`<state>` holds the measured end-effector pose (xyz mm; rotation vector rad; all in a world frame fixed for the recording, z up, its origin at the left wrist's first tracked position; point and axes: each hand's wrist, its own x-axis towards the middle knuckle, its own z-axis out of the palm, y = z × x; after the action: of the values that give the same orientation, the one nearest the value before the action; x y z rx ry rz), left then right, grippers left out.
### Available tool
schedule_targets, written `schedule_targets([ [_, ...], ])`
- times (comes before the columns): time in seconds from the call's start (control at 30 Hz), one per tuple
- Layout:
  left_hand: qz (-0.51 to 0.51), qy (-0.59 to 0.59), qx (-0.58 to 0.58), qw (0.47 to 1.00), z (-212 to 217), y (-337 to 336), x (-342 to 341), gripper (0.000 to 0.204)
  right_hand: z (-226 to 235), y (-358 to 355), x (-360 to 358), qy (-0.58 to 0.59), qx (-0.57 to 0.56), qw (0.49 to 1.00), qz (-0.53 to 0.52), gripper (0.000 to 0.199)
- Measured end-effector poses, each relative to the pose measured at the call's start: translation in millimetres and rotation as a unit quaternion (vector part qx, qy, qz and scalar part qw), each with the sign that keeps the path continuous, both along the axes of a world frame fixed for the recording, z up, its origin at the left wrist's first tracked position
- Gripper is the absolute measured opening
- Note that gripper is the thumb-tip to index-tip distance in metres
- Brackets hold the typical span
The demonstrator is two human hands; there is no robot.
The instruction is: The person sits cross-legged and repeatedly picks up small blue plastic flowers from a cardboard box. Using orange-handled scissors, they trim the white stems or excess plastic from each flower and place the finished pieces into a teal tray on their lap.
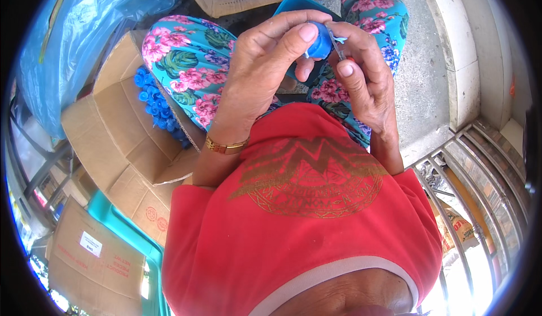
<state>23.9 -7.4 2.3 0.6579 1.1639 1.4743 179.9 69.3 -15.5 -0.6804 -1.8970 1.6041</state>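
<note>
Head view: pinching a blue plastic cap (319,40) in the left hand (265,51), raised above the lap.
Gripping between left thumb and fingers; pinching in the right hand (370,76) what looks like a thin blade (334,44), close against the cap's right side, with a small blue scrap beside it. Could slip off the curved plastic and nick a fingertip, likely from a loose grip or too hard a push; could also gouge the cap. Just beyond the hands, partly hidden by them: a teal container (298,2); farther beyond, a cardboard tray (217,7) of blue pieces. Left of the hands: a cardboard box (107,121) with more, shielded partly by a leg in flowered trousers (189,62); farther left, a blue plastic sheet (79,56).
</note>
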Motion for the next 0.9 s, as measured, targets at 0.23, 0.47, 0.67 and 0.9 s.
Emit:
schedule_targets([
  [0.23,-0.058,0.042,-0.03,0.997,5.3,-1.8,-3.2,0.034,-7.4,4.0,-0.6,0.035,-0.065,0.997,0.023,0.032],
  [0.47,0.034,-0.152,0.037,0.987,-14.8,6.8,4.0,0.027,-2.1,-3.4,2.5,0.029,-0.08,0.996,-0.015,0.036],
  [0.67,0.018,-0.192,0.053,0.98,-17.8,4.8,4.6,0.029,-3.8,-12.7,0.0,-0.028,0.111,0.992,-0.059,0.037],
  [0.9,0.029,-0.137,0.033,0.99,-8.5,3.0,10.9,0.031,1.2,-11.4,-2.7,-0.035,0.191,0.978,-0.076,0.035],
])
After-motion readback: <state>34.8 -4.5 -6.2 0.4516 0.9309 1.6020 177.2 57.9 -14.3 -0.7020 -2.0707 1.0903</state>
